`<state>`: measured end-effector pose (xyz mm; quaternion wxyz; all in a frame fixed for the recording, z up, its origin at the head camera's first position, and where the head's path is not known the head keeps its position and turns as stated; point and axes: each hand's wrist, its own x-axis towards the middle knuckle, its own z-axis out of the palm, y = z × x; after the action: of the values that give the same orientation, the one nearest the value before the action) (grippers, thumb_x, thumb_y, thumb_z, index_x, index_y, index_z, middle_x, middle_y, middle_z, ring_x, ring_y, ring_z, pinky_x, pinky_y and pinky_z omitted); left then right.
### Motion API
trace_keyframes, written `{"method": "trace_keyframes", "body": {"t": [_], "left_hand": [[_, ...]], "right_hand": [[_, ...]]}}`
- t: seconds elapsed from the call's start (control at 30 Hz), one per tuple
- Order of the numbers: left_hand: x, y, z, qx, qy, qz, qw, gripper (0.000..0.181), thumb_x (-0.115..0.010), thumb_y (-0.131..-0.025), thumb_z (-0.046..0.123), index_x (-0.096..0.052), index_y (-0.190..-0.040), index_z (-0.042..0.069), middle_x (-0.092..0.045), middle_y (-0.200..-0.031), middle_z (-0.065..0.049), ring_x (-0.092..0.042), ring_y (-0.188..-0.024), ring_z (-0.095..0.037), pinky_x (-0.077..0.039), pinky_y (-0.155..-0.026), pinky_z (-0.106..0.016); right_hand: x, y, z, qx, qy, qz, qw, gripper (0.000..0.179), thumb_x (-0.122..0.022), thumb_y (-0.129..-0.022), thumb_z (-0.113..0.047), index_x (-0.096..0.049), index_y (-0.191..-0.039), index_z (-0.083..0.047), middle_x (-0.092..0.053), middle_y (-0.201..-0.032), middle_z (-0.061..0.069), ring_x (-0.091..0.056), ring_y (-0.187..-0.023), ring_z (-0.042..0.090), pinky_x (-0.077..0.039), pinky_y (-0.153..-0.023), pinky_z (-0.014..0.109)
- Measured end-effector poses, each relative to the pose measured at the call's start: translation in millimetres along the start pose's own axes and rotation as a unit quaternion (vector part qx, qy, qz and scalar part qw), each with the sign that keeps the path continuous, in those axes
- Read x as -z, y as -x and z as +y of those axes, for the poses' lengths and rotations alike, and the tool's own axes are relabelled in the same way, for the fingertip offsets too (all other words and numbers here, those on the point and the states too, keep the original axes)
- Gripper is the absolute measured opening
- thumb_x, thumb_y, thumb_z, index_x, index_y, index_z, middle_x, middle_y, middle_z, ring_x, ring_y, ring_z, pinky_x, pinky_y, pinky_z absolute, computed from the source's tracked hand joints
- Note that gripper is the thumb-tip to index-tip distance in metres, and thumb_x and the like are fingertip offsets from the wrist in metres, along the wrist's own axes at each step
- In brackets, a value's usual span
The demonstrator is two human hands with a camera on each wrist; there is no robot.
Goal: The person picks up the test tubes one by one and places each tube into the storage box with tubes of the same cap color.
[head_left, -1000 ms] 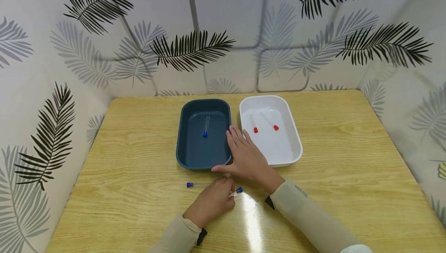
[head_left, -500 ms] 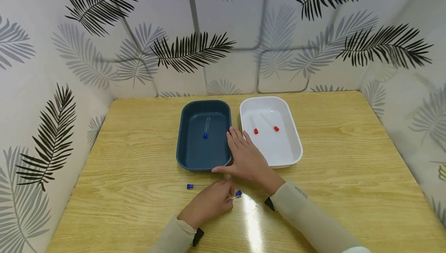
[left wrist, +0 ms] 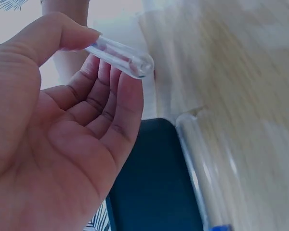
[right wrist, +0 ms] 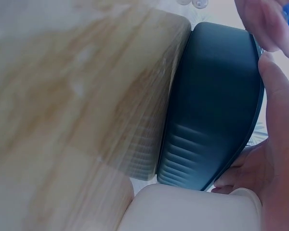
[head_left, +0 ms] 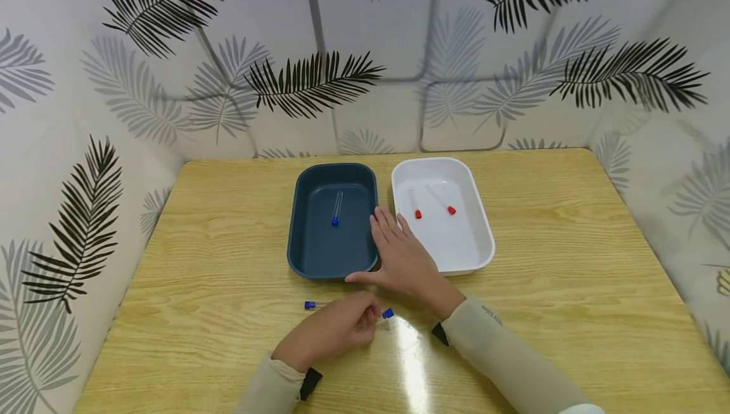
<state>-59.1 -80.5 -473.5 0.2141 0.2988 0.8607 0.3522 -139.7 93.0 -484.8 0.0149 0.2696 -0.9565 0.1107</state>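
Observation:
My left hand [head_left: 333,328] pinches a clear test tube between thumb and fingers, low over the table in front of the dark blue tray [head_left: 332,255]. The tube's blue cap [head_left: 388,314] sticks out to the right in the head view, and its rounded clear end [left wrist: 140,65] shows in the left wrist view. Another blue-capped test tube [left wrist: 195,163] lies on the table, partly behind the left hand in the head view. With fingers straight and thumb spread, my right hand [head_left: 403,262] rests against the dark tray's near right corner. One blue-capped test tube [head_left: 336,210] lies inside that tray.
To the right of the dark tray stands a white tray [head_left: 464,246] holding two red-capped test tubes [head_left: 418,213]. Both trays are on a wooden table [head_left: 570,262], with leaf-patterned walls [head_left: 393,33] behind and at the sides.
My left wrist has shifted to the left, and the pinched test tube's cap has moved slightly left with it. My right hand stays in place at the dark tray.

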Motion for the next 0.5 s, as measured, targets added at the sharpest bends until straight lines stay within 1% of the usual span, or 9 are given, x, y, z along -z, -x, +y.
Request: {"method": "trace_keyframes", "body": {"t": [0.13,0.3,0.4,0.5], "left_hand": [[6.3,4.7,3.4,0.0,0.019,0.007,0.9998,0.015,-0.058,-0.091,0.015,-0.056,-0.106,0.015,-0.054,-0.09,0.01,-0.052,-0.079,-0.005,-0.046,-0.074,-0.02],[15.7,9.3,8.5,-0.027,0.046,0.024,0.9983,0.014,-0.058,-0.091,0.013,-0.056,-0.105,0.014,-0.054,-0.09,0.01,-0.053,-0.079,-0.006,-0.047,-0.073,-0.022],[23.2,12.1,12.3,-0.049,0.076,0.041,0.9951,0.014,-0.059,-0.09,0.01,-0.056,-0.104,0.014,-0.055,-0.092,0.009,-0.054,-0.08,-0.007,-0.049,-0.074,-0.025],[30.5,14.0,15.4,-0.068,0.11,0.073,0.9888,0.017,-0.061,-0.088,0.007,-0.056,-0.103,0.014,-0.056,-0.093,0.007,-0.055,-0.081,-0.008,-0.05,-0.074,-0.028]], "right_hand": [[0.1,-0.1,-0.4,0.001,0.002,0.003,1.0,0.121,-0.029,-0.066,-0.09,-0.018,-0.148,-0.002,-0.012,-0.154,0.014,-0.001,-0.141,0.021,0.0,-0.112,0.04],[-0.1,0.1,-0.3,0.005,0.008,0.001,1.0,0.12,-0.028,-0.067,-0.09,-0.018,-0.147,-0.001,-0.01,-0.154,0.013,-0.001,-0.141,0.022,0.001,-0.112,0.041],[-0.6,0.0,1.1,0.013,0.02,0.0,0.9997,0.117,-0.028,-0.07,-0.088,-0.018,-0.147,0.0,-0.01,-0.154,0.014,-0.001,-0.141,0.024,0.0,-0.112,0.042],[-1.0,-0.6,3.1,0.022,0.04,0.0,0.999,0.114,-0.029,-0.073,-0.085,-0.019,-0.147,0.002,-0.01,-0.153,0.015,-0.003,-0.141,0.026,-0.001,-0.112,0.043]]}}
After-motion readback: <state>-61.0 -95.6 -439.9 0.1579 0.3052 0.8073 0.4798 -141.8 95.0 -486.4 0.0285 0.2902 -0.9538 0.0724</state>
